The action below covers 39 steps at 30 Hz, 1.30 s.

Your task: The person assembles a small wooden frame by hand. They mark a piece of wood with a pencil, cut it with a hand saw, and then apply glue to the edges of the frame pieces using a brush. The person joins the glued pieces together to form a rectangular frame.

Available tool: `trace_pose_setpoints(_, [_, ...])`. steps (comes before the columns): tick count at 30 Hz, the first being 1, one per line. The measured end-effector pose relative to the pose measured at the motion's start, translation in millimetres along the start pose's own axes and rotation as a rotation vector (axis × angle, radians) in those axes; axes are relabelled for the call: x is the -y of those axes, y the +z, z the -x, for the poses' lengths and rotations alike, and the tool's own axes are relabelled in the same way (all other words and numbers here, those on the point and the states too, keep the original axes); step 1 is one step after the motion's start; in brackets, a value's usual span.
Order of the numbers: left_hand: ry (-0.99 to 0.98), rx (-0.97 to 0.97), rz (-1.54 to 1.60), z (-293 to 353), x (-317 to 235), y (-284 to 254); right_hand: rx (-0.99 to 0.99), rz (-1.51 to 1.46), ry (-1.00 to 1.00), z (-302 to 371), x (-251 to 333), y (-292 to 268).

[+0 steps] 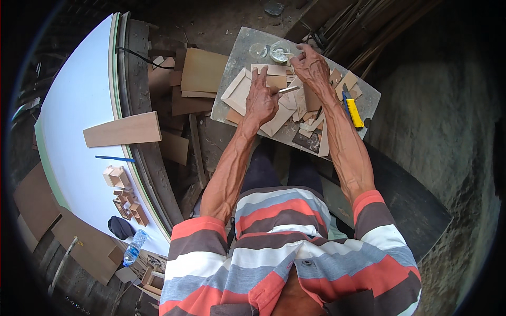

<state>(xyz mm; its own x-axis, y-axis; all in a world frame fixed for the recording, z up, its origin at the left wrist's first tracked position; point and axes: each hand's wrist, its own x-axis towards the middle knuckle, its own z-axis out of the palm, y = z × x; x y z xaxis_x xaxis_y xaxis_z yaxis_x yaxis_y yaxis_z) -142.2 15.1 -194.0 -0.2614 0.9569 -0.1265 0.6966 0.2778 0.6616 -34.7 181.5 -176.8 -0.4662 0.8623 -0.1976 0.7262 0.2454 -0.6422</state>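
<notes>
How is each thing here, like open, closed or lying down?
Cup: open, white stuff inside
Bottle: tipped or standing, hard to tell
Yellow cutter: lying down, blade hard to see
Long plank: lying flat
Left hand: closed around a light stick
Right hand: at the cup, grip unclear

Dark, dusty floor (pixel 211 26); large white tabletop (pixel 79 95) at left; dim light.

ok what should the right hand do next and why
Perhaps lift the thin stick from the cup: the right hand seems to have it in the white paste, while the left hand, holding a pale rod, is over wooden pieces.
</notes>
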Motion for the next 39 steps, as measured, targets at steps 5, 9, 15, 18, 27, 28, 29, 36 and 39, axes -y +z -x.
trace_pose_setpoints(5, [0.038, 0.000, -0.008, -11, 3, 8, 0.024, 0.074, -0.037, -15, -5, 8])
trace_pose_setpoints(9, [0.026, 0.018, -0.019, -18, 3, 11, -0.047, 0.139, -0.123, -18, -7, 12])
trace_pose_setpoints(15, [-0.011, 0.046, -0.098, -27, 5, 16, -0.115, 0.232, -0.236, -13, -7, 13])
trace_pose_setpoints(18, [-0.026, 0.067, -0.112, -30, 9, 20, -0.053, 0.142, -0.136, -10, -2, 9])
trace_pose_setpoints(27, [-0.058, 0.112, -0.062, -35, 11, 29, -0.061, 0.131, -0.256, -10, -14, 10])
trace_pose_setpoints(28, [-0.049, 0.109, -0.069, -35, 12, 30, -0.039, 0.115, -0.254, -10, -14, 10])
trace_pose_setpoints(29, [-0.039, 0.109, -0.076, -35, 11, 31, -0.042, 0.112, -0.254, -10, -14, 10])
trace_pose_setpoints(36, [-0.037, 0.068, -0.075, -34, 8, 40, -0.040, 0.140, -0.329, -13, -19, 9])
trace_pose_setpoints(39, [-0.025, 0.051, -0.083, -33, 10, 41, -0.084, 0.126, -0.345, -11, -21, 7])
